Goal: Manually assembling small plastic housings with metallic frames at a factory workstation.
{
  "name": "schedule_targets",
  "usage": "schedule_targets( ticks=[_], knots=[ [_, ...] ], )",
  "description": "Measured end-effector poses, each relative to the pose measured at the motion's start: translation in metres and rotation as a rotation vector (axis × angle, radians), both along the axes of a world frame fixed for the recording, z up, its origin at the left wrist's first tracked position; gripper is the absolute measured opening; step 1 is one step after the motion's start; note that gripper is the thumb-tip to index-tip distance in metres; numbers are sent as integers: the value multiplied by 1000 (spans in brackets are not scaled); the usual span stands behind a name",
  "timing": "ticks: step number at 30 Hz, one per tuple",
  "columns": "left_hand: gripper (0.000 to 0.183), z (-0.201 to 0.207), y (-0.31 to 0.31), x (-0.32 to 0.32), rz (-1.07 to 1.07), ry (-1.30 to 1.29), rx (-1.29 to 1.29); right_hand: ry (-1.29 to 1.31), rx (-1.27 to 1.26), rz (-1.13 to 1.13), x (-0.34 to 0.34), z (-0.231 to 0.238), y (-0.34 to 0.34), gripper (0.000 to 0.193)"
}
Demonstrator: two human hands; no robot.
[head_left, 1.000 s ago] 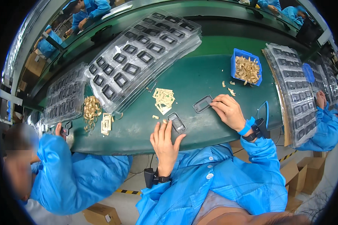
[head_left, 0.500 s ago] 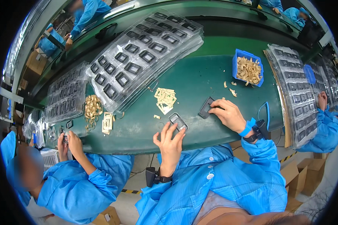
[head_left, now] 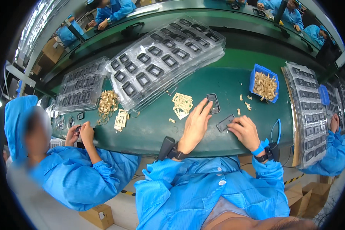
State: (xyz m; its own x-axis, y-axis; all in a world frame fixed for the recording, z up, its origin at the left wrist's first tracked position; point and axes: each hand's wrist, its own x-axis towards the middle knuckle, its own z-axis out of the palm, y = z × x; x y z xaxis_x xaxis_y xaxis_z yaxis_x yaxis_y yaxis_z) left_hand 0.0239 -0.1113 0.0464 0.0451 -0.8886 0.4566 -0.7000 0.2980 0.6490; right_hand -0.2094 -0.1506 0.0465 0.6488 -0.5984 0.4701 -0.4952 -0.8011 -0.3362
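Observation:
My left hand [head_left: 196, 124] reaches forward with its fingers stretched out. Their tips touch the left edge of a black rectangular frame [head_left: 214, 108], which lies on the green tabletop. To the right, my right hand [head_left: 244, 132] has its fingers curled at the right end of a flat dark rectangular plastic part [head_left: 223, 124], pinching it near the table. Left of my left hand lies a loose pile of cream-coloured flat strips and frames [head_left: 182, 104].
A blue bin [head_left: 274, 98] holds curled tan strips. Stacked clear trays [head_left: 142, 97] with black frames stand at the back left, more trays [head_left: 310, 126] at the right. Tan strips [head_left: 108, 102] and cream pieces [head_left: 121, 120] lie near a co-worker's hands [head_left: 84, 133].
My left hand has moved forward and right, and the frame by it now lies farther away. My right hand and its dark part have come slightly nearer me. The whole view has shifted.

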Motion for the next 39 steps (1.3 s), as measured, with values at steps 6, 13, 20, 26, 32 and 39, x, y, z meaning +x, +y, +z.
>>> schedule_targets(
  ticks=[6, 13, 20, 26, 32, 39],
  knots=[
    [31, -11, 7, 36, 403, -367, -110, -21, 9, 79, 20, -1, 20, 17],
    [5, -28, 3, 43, 371, -435, -123, -152, 96, 46, 42, 4, 19, 13],
    [11, -18, 10, 45, 341, -282, -85, -279, 566, 168, 68, 5, 30, 12],
    [9, -31, 13, 47, 301, -318, -119, -272, 579, 177, 77, 3, 35, 12],
    [11, -22, 6, 50, 301, -444, -230, -406, 851, 148, 78, -10, 30, 22],
    [16, 9, 42, 41, 54, -677, -506, -755, 1614, 347, 111, -10, 17, 36]
  ],
)
